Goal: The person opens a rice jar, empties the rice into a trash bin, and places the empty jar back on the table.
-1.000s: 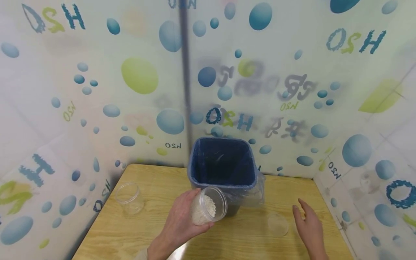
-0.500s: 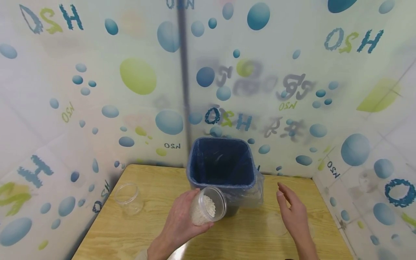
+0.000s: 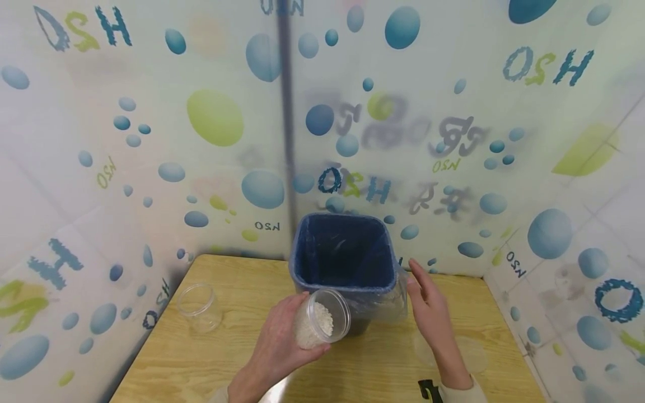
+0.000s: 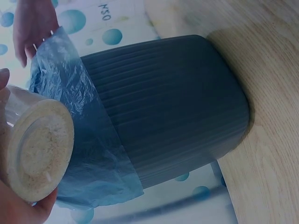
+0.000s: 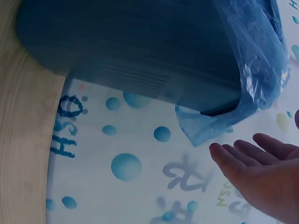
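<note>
My left hand (image 3: 277, 336) grips a clear plastic jar (image 3: 339, 330) partly filled with white, rice-like grains (image 3: 322, 319). The jar tilts, its mouth turned to the right, close in front of the dark blue trash bin (image 3: 297, 274). In the left wrist view the jar's base (image 4: 42, 149) faces the camera, with grains against it. A thin clear bag (image 3: 388, 305) lines the bin and hangs folded over its rim. My right hand (image 3: 430, 313) is beside the bin's right side, fingers extended near the loose bag edge. The right wrist view shows this hand (image 5: 261, 177) holding nothing.
A second clear jar (image 3: 201, 313) stands open at the table's left. Clear round lids (image 3: 472, 355) lie at the right, partly behind my right forearm. The wooden table (image 3: 242, 285) backs onto a bubble-printed wall covering (image 3: 242, 145).
My right hand has moved left and away from me, from over the table's right side to beside the bag edge. The left hand and its jar have stayed nearly still.
</note>
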`<state>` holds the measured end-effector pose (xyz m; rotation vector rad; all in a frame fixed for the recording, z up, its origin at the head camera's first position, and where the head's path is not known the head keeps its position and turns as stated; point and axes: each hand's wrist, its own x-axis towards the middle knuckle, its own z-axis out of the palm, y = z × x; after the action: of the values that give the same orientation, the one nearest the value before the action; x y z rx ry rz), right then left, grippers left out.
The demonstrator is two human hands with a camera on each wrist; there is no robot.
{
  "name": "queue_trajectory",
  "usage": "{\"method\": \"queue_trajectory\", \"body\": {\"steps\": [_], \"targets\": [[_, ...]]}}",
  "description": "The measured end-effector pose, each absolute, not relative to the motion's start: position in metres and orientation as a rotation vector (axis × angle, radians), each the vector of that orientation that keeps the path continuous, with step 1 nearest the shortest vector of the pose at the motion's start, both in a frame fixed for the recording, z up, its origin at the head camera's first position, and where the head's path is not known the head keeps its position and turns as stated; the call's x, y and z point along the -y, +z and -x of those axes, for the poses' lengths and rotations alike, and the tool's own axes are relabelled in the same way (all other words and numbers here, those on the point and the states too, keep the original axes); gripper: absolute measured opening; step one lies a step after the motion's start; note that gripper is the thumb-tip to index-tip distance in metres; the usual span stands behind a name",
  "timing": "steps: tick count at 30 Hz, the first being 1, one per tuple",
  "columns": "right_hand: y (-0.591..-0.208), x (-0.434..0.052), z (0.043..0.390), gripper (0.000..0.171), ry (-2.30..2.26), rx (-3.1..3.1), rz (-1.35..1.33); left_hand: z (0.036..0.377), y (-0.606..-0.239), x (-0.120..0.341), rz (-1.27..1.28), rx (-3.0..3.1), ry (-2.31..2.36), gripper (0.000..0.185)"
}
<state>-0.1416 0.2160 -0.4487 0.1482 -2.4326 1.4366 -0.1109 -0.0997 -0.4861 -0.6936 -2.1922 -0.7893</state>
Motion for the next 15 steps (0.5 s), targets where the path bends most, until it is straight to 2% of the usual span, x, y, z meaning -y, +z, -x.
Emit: {"method": "queue_trajectory", "body": {"steps": [8, 15], "targets": [[-0.452, -0.199, 0.156, 0.063, 1.586, 2.525, -0.102, 0.110, -0.486, 0.102, 0.682, 2.202, -0.793, 0.103], [-0.454, -0.194, 0.159, 0.062, 1.592, 2.544, -0.097, 0.113, -0.484, 0.106, 0.696, 2.160, -0.813, 0.106]]}}
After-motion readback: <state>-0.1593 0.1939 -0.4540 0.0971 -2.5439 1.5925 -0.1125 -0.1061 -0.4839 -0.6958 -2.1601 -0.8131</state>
